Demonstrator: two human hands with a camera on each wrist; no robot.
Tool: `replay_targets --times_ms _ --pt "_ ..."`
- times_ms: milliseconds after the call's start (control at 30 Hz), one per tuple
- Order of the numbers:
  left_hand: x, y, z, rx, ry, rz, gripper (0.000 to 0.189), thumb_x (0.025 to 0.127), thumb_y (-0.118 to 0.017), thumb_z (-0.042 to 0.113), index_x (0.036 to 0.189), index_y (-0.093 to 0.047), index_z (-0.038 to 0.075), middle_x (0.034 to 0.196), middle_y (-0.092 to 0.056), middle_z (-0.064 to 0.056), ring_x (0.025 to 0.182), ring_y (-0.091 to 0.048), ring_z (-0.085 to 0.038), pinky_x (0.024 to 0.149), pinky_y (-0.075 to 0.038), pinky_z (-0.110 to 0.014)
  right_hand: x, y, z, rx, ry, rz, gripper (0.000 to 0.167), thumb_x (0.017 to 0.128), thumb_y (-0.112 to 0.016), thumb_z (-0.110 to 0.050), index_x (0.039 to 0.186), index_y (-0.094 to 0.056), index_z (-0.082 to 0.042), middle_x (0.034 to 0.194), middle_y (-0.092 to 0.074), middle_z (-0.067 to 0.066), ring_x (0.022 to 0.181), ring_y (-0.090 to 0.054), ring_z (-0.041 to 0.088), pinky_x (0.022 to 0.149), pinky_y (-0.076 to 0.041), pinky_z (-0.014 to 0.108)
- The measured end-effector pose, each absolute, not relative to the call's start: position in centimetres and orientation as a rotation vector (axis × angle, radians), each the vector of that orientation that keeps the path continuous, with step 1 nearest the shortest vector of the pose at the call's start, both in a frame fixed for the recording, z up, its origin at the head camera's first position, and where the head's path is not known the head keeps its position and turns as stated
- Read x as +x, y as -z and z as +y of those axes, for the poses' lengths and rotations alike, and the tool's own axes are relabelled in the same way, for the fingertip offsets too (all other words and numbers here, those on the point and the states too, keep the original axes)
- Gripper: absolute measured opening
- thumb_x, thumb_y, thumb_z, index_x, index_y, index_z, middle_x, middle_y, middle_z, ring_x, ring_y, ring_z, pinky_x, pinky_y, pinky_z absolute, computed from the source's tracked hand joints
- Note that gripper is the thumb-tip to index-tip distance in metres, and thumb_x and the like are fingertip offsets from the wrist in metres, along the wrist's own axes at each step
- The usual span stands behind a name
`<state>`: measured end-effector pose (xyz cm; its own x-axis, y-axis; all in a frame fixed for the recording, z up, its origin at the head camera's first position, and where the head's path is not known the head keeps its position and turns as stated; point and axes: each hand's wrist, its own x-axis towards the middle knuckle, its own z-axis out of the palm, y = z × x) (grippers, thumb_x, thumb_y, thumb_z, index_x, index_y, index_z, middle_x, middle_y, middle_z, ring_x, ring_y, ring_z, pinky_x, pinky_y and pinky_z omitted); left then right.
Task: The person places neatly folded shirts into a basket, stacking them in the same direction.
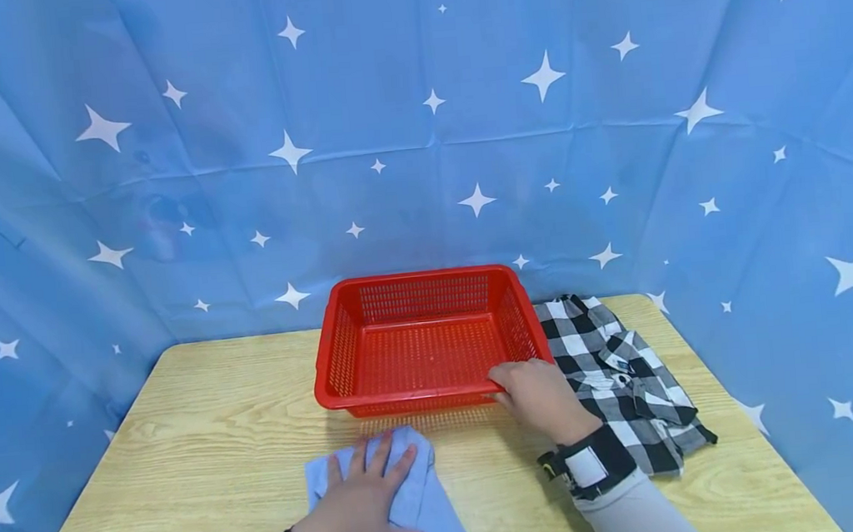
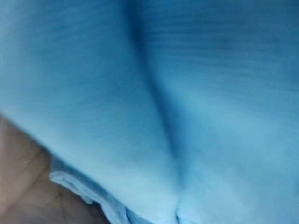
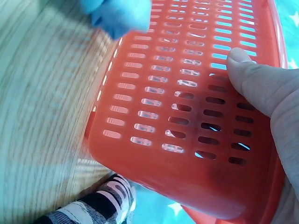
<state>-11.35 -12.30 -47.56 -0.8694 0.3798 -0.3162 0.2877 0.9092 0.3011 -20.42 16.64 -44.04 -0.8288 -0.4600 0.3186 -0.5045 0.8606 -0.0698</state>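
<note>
My right hand (image 1: 541,399) grips the front rim of a red plastic basket (image 1: 436,392) near its right corner; the right wrist view shows the thumb (image 3: 252,79) against the slotted wall. Nothing lies in the basket. With fingers spread, my left hand (image 1: 366,504) rests on a folded light blue cloth (image 1: 417,488) at the table's front. That cloth (image 2: 224,116) fills most of the left wrist view, blurred, with part of the palm at the lower left. Its exact kind cannot be told.
A black-and-white checked shirt (image 1: 616,376) lies folded on the wooden table (image 1: 214,433), right of the basket and partly behind its edge. A blue curtain with white stars (image 1: 386,135) hangs behind the table and along both sides.
</note>
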Motion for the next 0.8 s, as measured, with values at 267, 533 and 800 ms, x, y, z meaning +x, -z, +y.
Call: replay_targets --times_ms 267,533,800 --pt "-12.7 46.9 -6.5 0.697 -0.269 2.64 0.113 0.07 -0.063 0.092 0.163 -0.028 0.039 0.173 -0.022 -0.011 0.157 -0.018 -0.052 0.112 -0.017 -0.085 -20.4 44.5 16.6 0.711 -0.212 -2.718 0.019 0.084 -0.088 -0.029 0.099 -0.079 -0.022 0.091 -0.08 -0.005 0.083 -0.074 0.014 0.088 -0.062 0.038" --pt "-13.6 46.2 -3.9 0.825 -0.185 2.648 0.111 0.068 -0.066 0.09 0.162 -0.027 0.045 0.173 -0.025 -0.002 0.159 -0.02 -0.045 0.116 -0.02 -0.08 -20.3 44.4 16.6 0.723 -0.235 -2.717 0.018 0.087 -0.086 -0.03 0.101 -0.078 -0.022 0.095 -0.081 -0.003 0.087 -0.075 0.016 0.09 -0.062 0.041" --pt "-13.7 45.2 -4.9 0.854 -0.323 2.64 0.11 0.068 -0.067 0.087 0.162 -0.028 0.045 0.174 -0.023 0.004 0.16 -0.021 -0.039 0.118 -0.024 -0.077 -19.1 43.7 16.5 0.726 -0.241 -2.713 0.052 0.081 -0.09 -0.036 0.125 -0.071 -0.016 0.122 -0.075 0.003 0.113 -0.069 0.022 0.102 -0.056 0.047"
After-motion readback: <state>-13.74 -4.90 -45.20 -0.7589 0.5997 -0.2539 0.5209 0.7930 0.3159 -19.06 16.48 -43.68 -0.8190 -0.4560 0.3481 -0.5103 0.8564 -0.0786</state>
